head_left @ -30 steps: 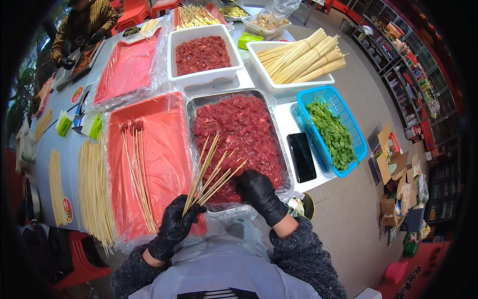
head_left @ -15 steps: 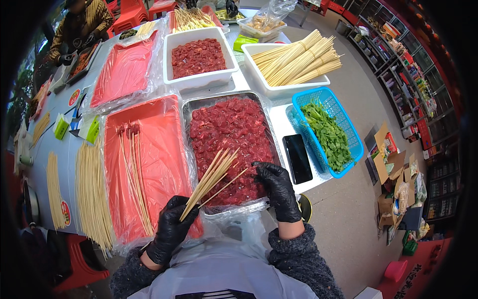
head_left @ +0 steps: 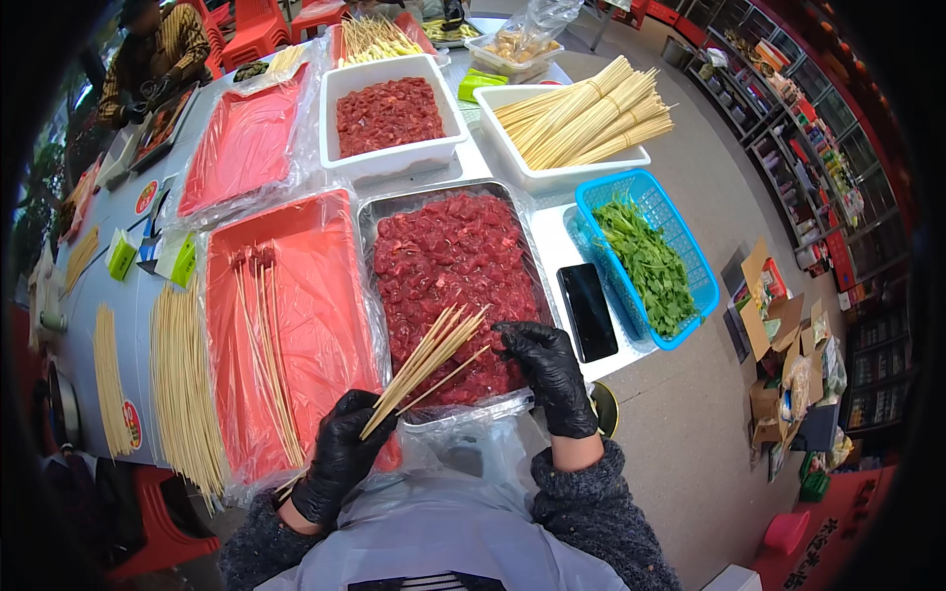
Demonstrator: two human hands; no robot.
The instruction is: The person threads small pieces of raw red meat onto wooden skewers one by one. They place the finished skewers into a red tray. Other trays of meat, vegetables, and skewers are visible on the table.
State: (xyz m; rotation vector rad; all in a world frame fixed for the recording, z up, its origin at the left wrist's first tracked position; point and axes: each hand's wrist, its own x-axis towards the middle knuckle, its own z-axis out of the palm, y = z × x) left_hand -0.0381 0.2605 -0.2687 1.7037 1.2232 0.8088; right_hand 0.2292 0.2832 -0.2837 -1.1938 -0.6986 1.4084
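Observation:
My left hand (head_left: 345,448), in a black glove, is closed round a bundle of bamboo skewers (head_left: 424,364). Their tips fan up and to the right over a metal tray (head_left: 541,286) of raw red meat chunks (head_left: 448,251). One skewer stands apart from the bundle, its tip close to the fingers of my right hand (head_left: 552,374). That hand, gloved too, is pinched above the tray's right side; anything between its fingertips is too small to make out. On the left, a red tray (head_left: 320,295) lined with clear plastic holds several skewers with meat (head_left: 258,258) at their far ends.
Loose skewers (head_left: 185,384) lie left of the red tray. Beyond stand a white tub (head_left: 394,163) of meat and a white bin (head_left: 581,182) of bundled skewers. A phone (head_left: 588,313) and a blue basket (head_left: 702,286) of green herbs are at right. Another person (head_left: 158,59) sits far left.
The skewer bundle in my left hand has shifted slightly right, toward my right hand. My right hand has moved a little left and stays pinched.

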